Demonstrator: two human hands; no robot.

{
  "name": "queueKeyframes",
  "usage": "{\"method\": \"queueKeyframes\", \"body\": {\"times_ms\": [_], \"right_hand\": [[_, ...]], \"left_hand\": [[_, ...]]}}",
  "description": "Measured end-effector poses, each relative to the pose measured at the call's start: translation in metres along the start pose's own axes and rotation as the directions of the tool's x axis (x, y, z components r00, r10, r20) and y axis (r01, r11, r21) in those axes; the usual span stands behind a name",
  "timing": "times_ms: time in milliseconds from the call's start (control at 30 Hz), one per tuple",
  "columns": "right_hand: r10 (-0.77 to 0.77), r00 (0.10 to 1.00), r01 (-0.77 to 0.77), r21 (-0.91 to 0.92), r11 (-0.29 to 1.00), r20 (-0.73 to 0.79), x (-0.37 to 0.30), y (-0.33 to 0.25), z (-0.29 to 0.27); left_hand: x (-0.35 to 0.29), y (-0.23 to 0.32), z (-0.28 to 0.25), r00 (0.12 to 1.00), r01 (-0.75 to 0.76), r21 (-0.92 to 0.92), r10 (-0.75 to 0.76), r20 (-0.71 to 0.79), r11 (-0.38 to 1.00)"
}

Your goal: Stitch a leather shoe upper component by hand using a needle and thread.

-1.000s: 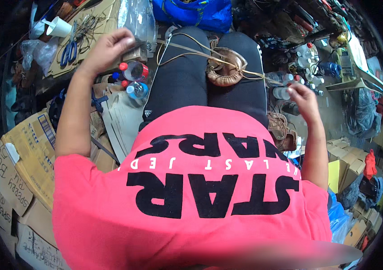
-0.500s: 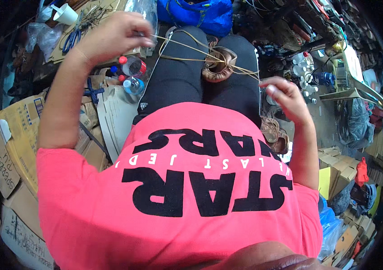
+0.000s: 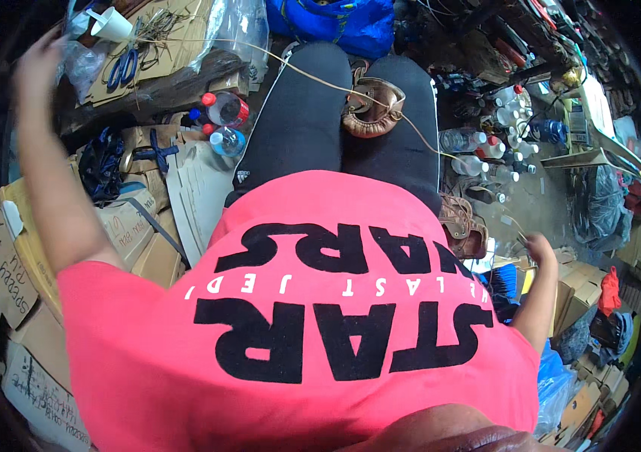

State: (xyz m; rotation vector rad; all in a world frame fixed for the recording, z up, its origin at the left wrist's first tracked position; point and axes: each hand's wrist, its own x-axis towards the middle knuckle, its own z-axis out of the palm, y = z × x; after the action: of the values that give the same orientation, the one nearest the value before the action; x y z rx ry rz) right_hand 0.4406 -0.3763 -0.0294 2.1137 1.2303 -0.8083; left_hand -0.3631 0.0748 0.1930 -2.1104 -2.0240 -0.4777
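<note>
Between my knees sits a brown leather shoe (image 3: 377,129), its gathered toe edge toward me. A tan cord (image 3: 313,77) passes through it and runs out to both sides. My left hand (image 3: 38,64) is stretched far out at the upper left, smeared by motion, with the cord pulled out toward it; its fingers look closed on that end. Low on the right, beside my hip, my right hand (image 3: 540,247) is closed on the cord's other end, which loops slackly down to it. Its fingertips are partly hidden. Another brown leather shoe (image 3: 463,230) lies by my right hip.
Several plastic bottles (image 3: 227,111) stand left of my legs, near blue-handled scissors (image 3: 122,69) and a white cup (image 3: 111,25). More bottles (image 3: 471,165) crowd the right side. Cardboard boxes (image 3: 23,248) line the left, and a blue bag (image 3: 335,26) lies ahead.
My hands have spread apart, the left up and outward, the right down and outward. The cord's wide loops over my legs have been drawn out into one long strand.
</note>
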Motion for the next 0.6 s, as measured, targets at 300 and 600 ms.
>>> {"method": "queueKeyframes", "body": {"times_ms": [300, 600], "right_hand": [[-0.555, 0.684, 0.589, 0.807, 0.039, -0.473, -0.035, -0.319, -0.107], [-0.481, 0.771, 0.573, 0.785, 0.235, -0.418, -0.012, -0.307, -0.110]], "left_hand": [[-0.172, 0.265, 0.142, 0.567, -0.113, -0.849, 0.735, 0.372, 0.517], [-0.148, 0.241, 0.156, 0.582, -0.034, -0.775, 0.643, 0.498, 0.631]]}}
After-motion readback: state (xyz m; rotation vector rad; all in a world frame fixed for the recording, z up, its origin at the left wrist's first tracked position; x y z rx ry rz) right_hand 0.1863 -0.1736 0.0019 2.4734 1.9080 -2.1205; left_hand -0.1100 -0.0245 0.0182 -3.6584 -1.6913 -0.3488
